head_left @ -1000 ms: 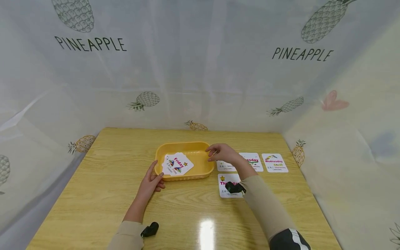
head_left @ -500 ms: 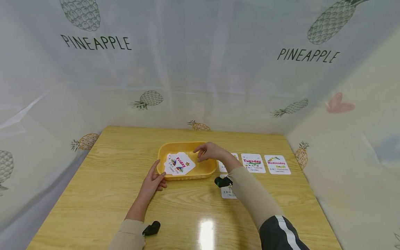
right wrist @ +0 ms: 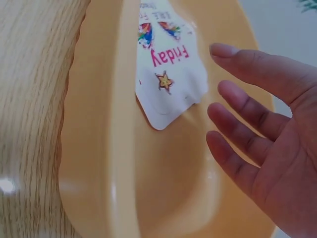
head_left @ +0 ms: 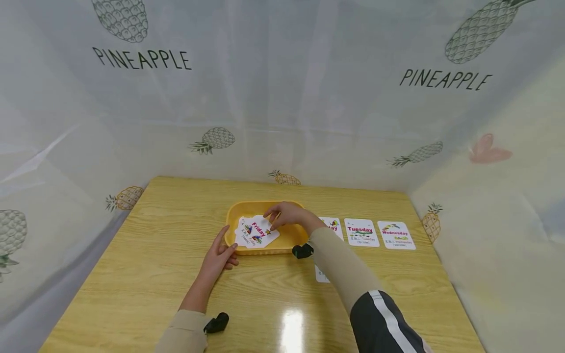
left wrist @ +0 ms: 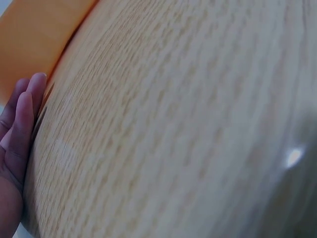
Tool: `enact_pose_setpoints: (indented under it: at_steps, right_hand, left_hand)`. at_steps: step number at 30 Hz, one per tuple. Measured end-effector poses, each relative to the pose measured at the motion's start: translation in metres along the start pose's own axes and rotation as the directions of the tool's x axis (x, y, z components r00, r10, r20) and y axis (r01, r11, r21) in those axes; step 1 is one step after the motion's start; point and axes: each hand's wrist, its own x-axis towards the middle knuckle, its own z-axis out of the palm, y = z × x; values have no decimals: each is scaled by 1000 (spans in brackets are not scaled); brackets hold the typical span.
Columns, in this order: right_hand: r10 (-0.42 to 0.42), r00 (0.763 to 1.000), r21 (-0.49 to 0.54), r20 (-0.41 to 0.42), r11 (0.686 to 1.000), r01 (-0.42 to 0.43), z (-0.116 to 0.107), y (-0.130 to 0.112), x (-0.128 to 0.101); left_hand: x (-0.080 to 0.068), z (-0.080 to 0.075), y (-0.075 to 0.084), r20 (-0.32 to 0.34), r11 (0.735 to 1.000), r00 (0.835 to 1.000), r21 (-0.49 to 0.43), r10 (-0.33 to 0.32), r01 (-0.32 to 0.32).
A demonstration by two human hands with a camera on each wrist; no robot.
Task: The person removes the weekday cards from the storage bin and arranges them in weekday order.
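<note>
In the head view, a yellow tray [head_left: 293, 242] holds a fanned stack of white cards [head_left: 251, 233], the top one printed "Friday". My right hand [head_left: 287, 215] hovers over the tray beside the stack's right edge. The right wrist view shows that right hand [right wrist: 270, 134] with fingers spread and relaxed, apart from the Friday card [right wrist: 171, 74]. At the tray's front-left corner, my left hand [head_left: 216, 257] rests against the rim. Fairly straight fingers [left wrist: 22, 119] touch the tray's outer wall [left wrist: 39, 39] in the left wrist view.
Right of the tray, cards lie on the wooden table [head_left: 141, 274]: a Tuesday card [head_left: 362, 233], a Wednesday card [head_left: 396, 235] and a card partly covered by the right arm [head_left: 333, 225]. Below, another card [head_left: 321, 275] is mostly hidden by the sleeve. A pineapple-print curtain [head_left: 282, 98] surrounds the table.
My right hand has moved left from the tray's right rim to the Friday stack. The left hand stays at the tray's corner. The view has shifted slightly.
</note>
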Motion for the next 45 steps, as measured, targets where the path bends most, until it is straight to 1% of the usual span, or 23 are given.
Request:
enact_pose_setpoints:
  at_steps: [7, 13, 17, 21, 25, 27, 33, 40, 45]
  right_hand:
    - [6, 1000, -61, 18, 998, -5, 5, 0, 12]
    - [16, 999, -60, 39, 998, -14, 7, 0, 22]
    - [20, 996, -66, 85, 998, -14, 7, 3, 26]
    - [11, 990, -112, 143, 994, 5, 7, 8, 29]
    - [-4, 986, -150, 168, 988, 30, 7, 15, 31]
    - [1, 987, -157, 163, 987, 25, 8, 16, 31]
    - [63, 990, -202, 126, 979, -36, 9, 8, 28]
    - [72, 989, -248, 132, 968, -37, 9, 6, 28]
    - [71, 989, -241, 132, 970, -38, 9, 7, 29]
  left_hand:
    - [2, 0, -2, -1, 1000, 1000, -7, -4, 4]
    - [3, 0, -1, -9, 1000, 1000, 0, -12, 12]
    - [3, 0, 0, -14, 1000, 1000, 2, -8, 9]
    - [2, 1, 0, -12, 1000, 1000, 3, -14, 14]
    - [2, 1, 0, -14, 1000, 1000, -1, -25, 25]
    - [2, 1, 0, -15, 1000, 1000, -1, -25, 25]
    - [3, 1, 0, -16, 1000, 1000, 4, -1, 1]
    - [3, 0, 0, -13, 1000, 1000, 7, 4, -4]
    - [3, 0, -1, -9, 1000, 1000, 2, 8, -8]
